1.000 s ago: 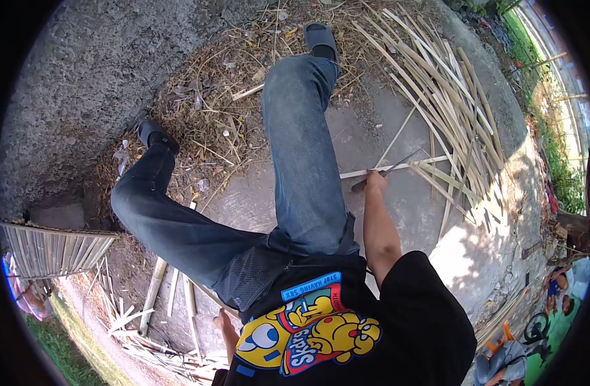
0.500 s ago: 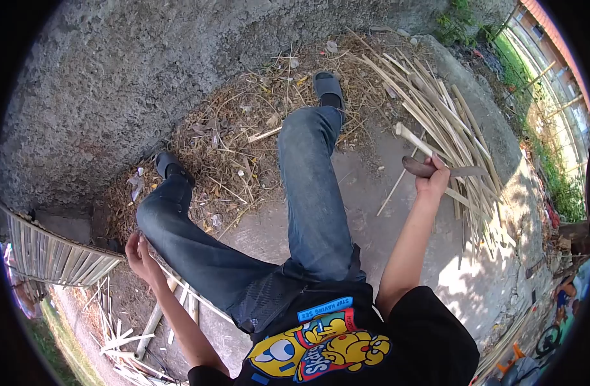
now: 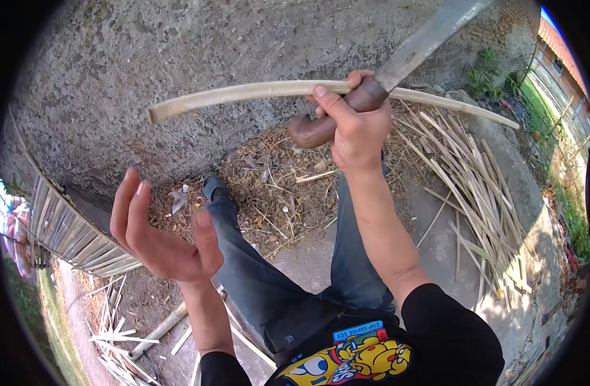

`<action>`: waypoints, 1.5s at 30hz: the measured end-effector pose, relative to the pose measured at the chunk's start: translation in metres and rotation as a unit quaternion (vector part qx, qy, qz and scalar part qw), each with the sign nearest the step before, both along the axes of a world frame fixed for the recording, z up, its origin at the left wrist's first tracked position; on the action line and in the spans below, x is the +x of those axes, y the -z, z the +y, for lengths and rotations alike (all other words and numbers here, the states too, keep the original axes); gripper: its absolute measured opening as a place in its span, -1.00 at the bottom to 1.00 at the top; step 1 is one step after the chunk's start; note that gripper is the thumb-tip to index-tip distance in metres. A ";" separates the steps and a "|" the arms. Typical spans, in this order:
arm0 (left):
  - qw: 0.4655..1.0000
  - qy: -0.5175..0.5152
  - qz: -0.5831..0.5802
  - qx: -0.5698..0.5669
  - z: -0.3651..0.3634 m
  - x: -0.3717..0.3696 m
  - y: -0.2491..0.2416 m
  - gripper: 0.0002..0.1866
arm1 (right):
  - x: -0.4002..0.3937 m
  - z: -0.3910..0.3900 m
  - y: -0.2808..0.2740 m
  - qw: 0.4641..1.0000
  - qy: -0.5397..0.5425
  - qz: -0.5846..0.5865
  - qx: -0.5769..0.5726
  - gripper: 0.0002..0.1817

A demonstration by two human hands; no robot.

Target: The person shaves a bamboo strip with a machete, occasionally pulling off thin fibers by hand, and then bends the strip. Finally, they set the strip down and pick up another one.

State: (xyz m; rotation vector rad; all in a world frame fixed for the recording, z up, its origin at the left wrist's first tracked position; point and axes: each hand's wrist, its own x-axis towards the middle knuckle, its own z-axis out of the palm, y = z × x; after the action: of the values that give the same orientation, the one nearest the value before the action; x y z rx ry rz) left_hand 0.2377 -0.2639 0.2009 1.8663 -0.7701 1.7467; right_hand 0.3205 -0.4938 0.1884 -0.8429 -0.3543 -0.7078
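Note:
My right hand (image 3: 356, 125) is wrapped round the curved wooden handle of a large knife (image 3: 423, 48), whose blade points up and to the right. The same hand pinches a long pale bamboo strip (image 3: 237, 93), which runs across the view in front of the wall, with one end at the left and the other at the right. My left hand (image 3: 166, 235) is raised at the left, below the strip's left end. Its fingers are apart and curled a little, with nothing in them and touching nothing.
A rough grey wall (image 3: 147, 51) stands ahead. Many split strips (image 3: 475, 186) lie piled at the right. Cut pieces and a bamboo pole (image 3: 160, 331) lie at the lower left, near a slatted bamboo panel (image 3: 82, 235). Dry litter (image 3: 282, 199) covers ground by the wall.
My right hand has risen with the knife and the strip, from beside the pile to in front of the wall. My left hand has lifted away from my knee, and the view has tilted up.

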 end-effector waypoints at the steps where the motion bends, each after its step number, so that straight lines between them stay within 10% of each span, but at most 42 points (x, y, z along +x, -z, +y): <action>1: 1.000 -0.015 -0.004 -0.002 0.006 -0.008 -0.001 -0.45 | -0.004 0.017 0.010 0.997 -0.007 0.036 -0.070 -0.64; 3: 0.947 -0.203 0.172 0.181 0.018 -0.019 0.000 -0.37 | -0.016 0.045 0.034 0.978 -0.091 0.085 -0.168 -0.69; 8: 0.804 0.078 0.589 -0.013 0.054 -0.029 0.081 -0.35 | -0.033 0.090 0.082 0.891 -0.115 -0.004 -0.440 -0.76; 15: 0.777 0.051 0.591 -0.210 0.099 -0.074 0.171 -0.62 | -0.052 0.110 0.120 0.795 -0.102 -0.089 -0.591 -0.78; 17: 0.608 0.160 0.661 -0.409 0.108 -0.092 0.176 -0.62 | -0.055 0.105 0.131 0.715 -0.062 -0.095 -0.689 -0.77; 25: 0.442 0.219 0.712 -0.499 0.117 -0.144 0.206 -0.45 | -0.020 0.096 0.126 0.677 -0.022 -0.014 -0.736 -0.63; 34: 0.425 0.160 0.758 -0.468 0.123 -0.172 0.232 -0.43 | -0.018 0.102 0.162 0.573 -0.038 -0.081 -0.815 -0.28; 39: 0.445 0.101 0.777 -0.433 0.142 -0.208 0.246 -0.40 | 0.051 0.077 0.158 0.618 -0.033 0.109 -0.778 -0.32; 42: 0.651 -0.061 0.707 -0.270 0.139 -0.197 0.231 -0.47 | 0.060 0.069 0.167 0.716 -0.177 0.229 -0.635 -0.45; 45: 0.701 -0.103 0.668 -0.225 0.135 -0.164 0.214 -0.51 | 0.026 0.093 0.131 0.826 -0.268 0.239 -0.435 -0.62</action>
State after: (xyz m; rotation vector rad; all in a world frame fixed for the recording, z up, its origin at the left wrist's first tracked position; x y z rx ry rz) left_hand 0.0734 -0.1290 -0.0128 2.1822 0.4303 0.1970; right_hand 0.3465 -0.4005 0.0577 -1.6558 -0.4327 0.2639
